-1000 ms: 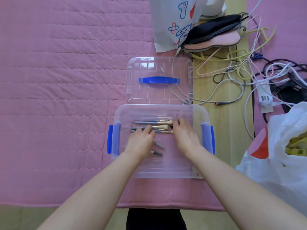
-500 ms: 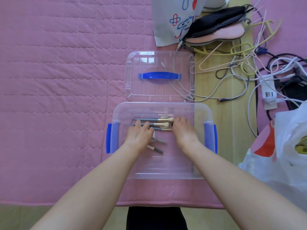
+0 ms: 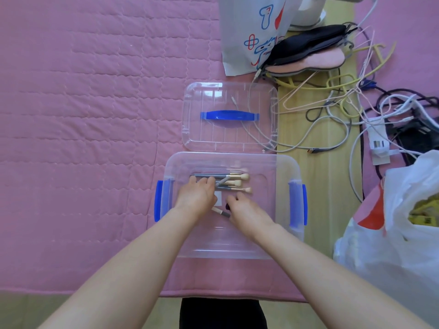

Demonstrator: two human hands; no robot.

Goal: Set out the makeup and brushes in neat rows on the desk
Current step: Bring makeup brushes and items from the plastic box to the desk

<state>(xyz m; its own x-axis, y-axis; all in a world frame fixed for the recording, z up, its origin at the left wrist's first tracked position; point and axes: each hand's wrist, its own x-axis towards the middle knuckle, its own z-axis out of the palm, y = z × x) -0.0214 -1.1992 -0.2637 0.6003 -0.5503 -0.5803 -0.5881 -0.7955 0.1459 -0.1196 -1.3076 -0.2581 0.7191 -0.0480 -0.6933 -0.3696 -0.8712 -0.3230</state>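
A clear plastic box (image 3: 282,167) with blue side latches lies on the pink quilt, and both my hands are inside it. Several makeup brushes (image 3: 234,180) with grey handles and cream bristles lie bundled along its far side. My left hand (image 3: 197,194) curls its fingers over their handle ends, and one brush tilts out from under the fingers. My right hand (image 3: 244,207) sits nearer me with fingers loosely curled, over a small loose brush (image 3: 220,212) and a dark tip (image 3: 227,206). Whether it grips either is hidden.
The box's clear lid (image 3: 229,116) with a blue handle lies just beyond the box. A tangle of cables (image 3: 337,108) and hangers covers the wooden floor strip on the right. A white plastic bag (image 3: 403,222) sits at right, a printed bag (image 3: 251,32) at the far edge.
My right hand has pulled back from the brush heads toward me, to the loose small brush. My left hand has stayed on the handles, and one brush now lies tilted.
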